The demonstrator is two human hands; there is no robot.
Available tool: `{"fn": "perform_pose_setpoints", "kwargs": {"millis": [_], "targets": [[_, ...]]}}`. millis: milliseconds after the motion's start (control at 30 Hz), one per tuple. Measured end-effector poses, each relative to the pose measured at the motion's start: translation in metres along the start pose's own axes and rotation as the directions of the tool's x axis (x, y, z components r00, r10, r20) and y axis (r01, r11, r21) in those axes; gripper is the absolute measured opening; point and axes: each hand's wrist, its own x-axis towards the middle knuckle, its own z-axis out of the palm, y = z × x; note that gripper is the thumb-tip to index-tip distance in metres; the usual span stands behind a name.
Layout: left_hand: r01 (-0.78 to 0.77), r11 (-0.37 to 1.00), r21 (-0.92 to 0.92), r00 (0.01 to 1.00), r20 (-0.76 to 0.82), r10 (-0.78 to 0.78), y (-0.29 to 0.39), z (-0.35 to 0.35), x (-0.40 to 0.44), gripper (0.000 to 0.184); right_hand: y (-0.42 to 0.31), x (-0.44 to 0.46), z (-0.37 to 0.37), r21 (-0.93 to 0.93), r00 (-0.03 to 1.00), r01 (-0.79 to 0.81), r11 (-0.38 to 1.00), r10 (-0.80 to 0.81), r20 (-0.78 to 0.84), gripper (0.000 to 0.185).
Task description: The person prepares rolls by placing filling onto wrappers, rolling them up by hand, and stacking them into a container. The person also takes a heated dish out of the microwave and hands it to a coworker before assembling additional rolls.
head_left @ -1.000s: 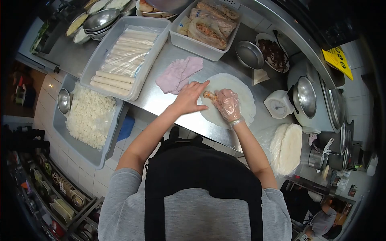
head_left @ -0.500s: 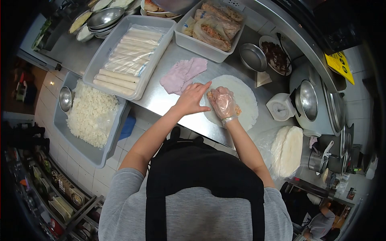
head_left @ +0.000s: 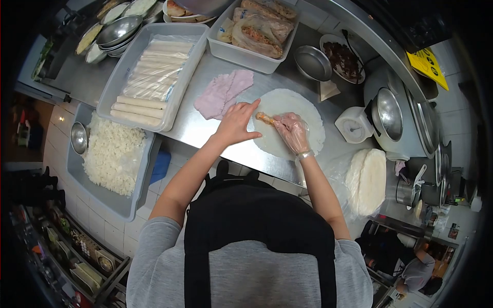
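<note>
A round, thin white wrapper point(head_left: 295, 102) lies flat on the steel counter in front of me. On its left part sits a short strip of orange-brown filling point(head_left: 264, 118). My right hand point(head_left: 293, 133), in a clear plastic glove, has its bent fingers closed around the right end of that strip. Bare and open, my left hand point(head_left: 238, 124) spans the wrapper's left edge, thumb and fingers spread apart. A crumpled pink cloth point(head_left: 223, 93) lies just beyond it.
Left stands a tub of pale rolls point(head_left: 137, 109); below it, a grey bin holds white rice-like food point(head_left: 113, 159). Behind are a tub of bagged filling point(head_left: 257, 38) and a metal bowl point(head_left: 313, 63). A scale point(head_left: 354, 126) and stacked wrappers point(head_left: 366, 179) stand right.
My right hand has shifted right along the filling, baring its left end, which now forms a narrow strip. My left hand stays open at the wrapper's edge. The whole view has shifted slightly.
</note>
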Motion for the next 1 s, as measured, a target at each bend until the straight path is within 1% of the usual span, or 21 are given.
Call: {"fn": "perform_pose_setpoints", "kwargs": {"millis": [67, 100, 167, 200, 267, 300, 367, 400, 467, 500, 567, 700, 800, 867, 1000], "targets": [[-0.009, 1.000, 0.000, 1.000, -0.006, 0.009, 0.000, 0.000, 0.000, 0.099, 0.004, -0.003, -0.004, 0.021, 1.000, -0.026, 0.999, 0.026, -0.014, 0.028], [-0.001, 1.000, -0.002, 1.000, -0.002, 0.001, 0.000, 0.000, 0.000, 0.099, 0.005, -0.006, -0.009, 0.020, 1.000, -0.026, 0.999, 0.026, -0.015, 0.028], [0.010, 1.000, -0.006, 1.000, -0.001, -0.010, 0.000, 0.001, 0.000, 0.099, 0.007, -0.013, -0.021, -0.211, 0.994, 0.090, 0.973, -0.101, -0.046, 0.040], [0.011, 1.000, -0.004, 1.000, -0.002, -0.011, 0.001, 0.000, 0.000, 0.099, 0.007, -0.016, -0.025, -0.211, 0.994, 0.089, 0.973, -0.101, -0.046, 0.040], [0.011, 1.000, -0.004, 1.000, 0.001, -0.011, 0.001, 0.001, 0.000, 0.098, 0.008, -0.022, -0.032, -0.245, 0.995, 0.097, 0.965, -0.093, 0.029, 0.051], [0.007, 1.000, 0.003, 1.000, -0.002, -0.007, 0.001, 0.001, 0.000, 0.098, 0.013, -0.023, -0.033, -0.244, 0.996, 0.093, 0.965, -0.088, 0.029, 0.051], [0.002, 1.000, 0.014, 1.000, -0.002, -0.002, 0.001, 0.000, 0.000, 0.098, 0.023, -0.019, -0.031, -0.177, 0.988, 0.148, 0.973, -0.138, 0.069, 0.050], [0.018, 1.000, 0.015, 1.000, 0.014, -0.018, 0.002, -0.001, 0.000, 0.099, 0.028, -0.017, -0.027, -0.176, 0.988, 0.147, 0.973, -0.138, 0.065, 0.050], [0.028, 0.999, 0.019, 0.999, 0.030, -0.029, 0.003, -0.001, 0.002, 0.099, 0.037, -0.015, -0.020, -0.202, 0.981, 0.193, 0.960, -0.188, 0.045, 0.044], [0.029, 0.999, 0.017, 0.999, 0.032, -0.029, 0.003, -0.002, 0.001, 0.099, 0.031, -0.015, -0.020, -0.201, 0.981, 0.194, 0.960, -0.189, 0.044, 0.044], [0.030, 0.999, 0.015, 0.999, 0.032, -0.031, 0.003, -0.002, 0.001, 0.099, 0.013, -0.014, -0.023, -0.174, 0.989, 0.132, 0.976, -0.140, -0.036, 0.034], [0.026, 0.999, 0.024, 0.999, 0.027, -0.027, 0.002, 0.000, 0.000, 0.099, 0.018, -0.012, -0.015, -0.142, 0.991, 0.126, 0.982, -0.130, -0.018, 0.031], [0.023, 0.999, 0.029, 0.999, 0.027, -0.024, 0.002, -0.001, 0.001, 0.099, 0.022, -0.011, -0.016, -0.172, 0.992, 0.122, 0.977, -0.122, 0.013, 0.030], [0.026, 0.999, 0.028, 0.999, 0.027, -0.027, 0.002, -0.001, 0.001, 0.098, 0.021, -0.013, -0.023, -0.037, 0.994, 0.104, 0.994, -0.105, -0.017, 0.027], [0.016, 0.999, 0.028, 1.000, 0.024, -0.017, 0.002, 0.000, 0.000, 0.097, 0.033, -0.021, -0.023, -0.022, 0.992, 0.119, 0.993, -0.119, -0.036, 0.026]]}}
